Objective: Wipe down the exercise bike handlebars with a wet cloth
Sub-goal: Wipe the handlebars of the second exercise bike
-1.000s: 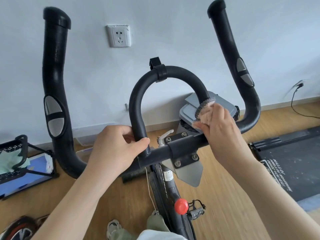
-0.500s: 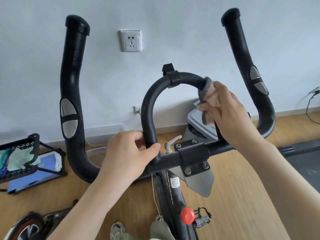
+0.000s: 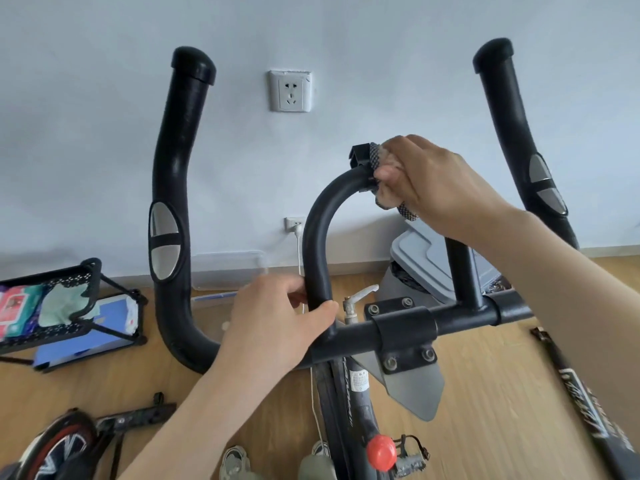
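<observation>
The black handlebars have a centre loop (image 3: 317,237) and two tall outer horns, the left horn (image 3: 173,188) and the right horn (image 3: 512,126). My right hand (image 3: 433,181) grips a grey-and-beige cloth (image 3: 388,199) wrapped over the top of the loop, right beside a small black clip (image 3: 360,155). My left hand (image 3: 277,323) holds the foot of the loop's left leg where it meets the crossbar (image 3: 353,334). Most of the cloth is hidden under my fingers.
A wall with a socket (image 3: 290,91) stands just behind the bars. On the wooden floor are a black mesh rack (image 3: 69,299) at left, a grey lidded bin (image 3: 426,265) behind the crossbar, and a treadmill edge (image 3: 581,393) at right. A red knob (image 3: 381,452) sits on the bike frame below.
My right hand has slid the cloth up the right side of the loop from near the crossbar to its top. My left hand keeps its hold at the loop's base.
</observation>
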